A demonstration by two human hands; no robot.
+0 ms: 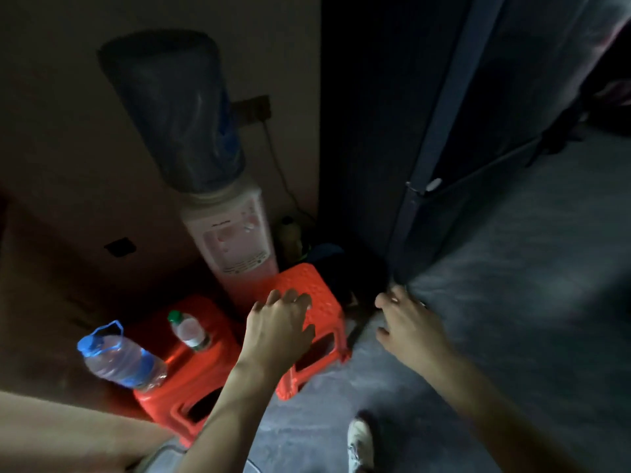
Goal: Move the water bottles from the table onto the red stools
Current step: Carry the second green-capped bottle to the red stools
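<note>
Two red plastic stools stand on the floor in a dim corner. On the left stool (191, 380) stand a large clear water bottle (119, 358) with a blue cap and handle, and a small bottle (188, 331) with a green cap. The right stool (319, 302) carries no bottle. My left hand (278, 327) hovers over the right stool's near-left part, fingers spread and relaxed, holding nothing. My right hand (406, 322) hangs to the right of that stool, fingers loosely curled, also holding nothing. No table is in view.
A white water dispenser (235, 240) with a big upturned jug (177, 110) stands against the wall behind the stools. A dark cabinet or door (444, 131) rises on the right. My shoe (360, 438) is on the grey floor.
</note>
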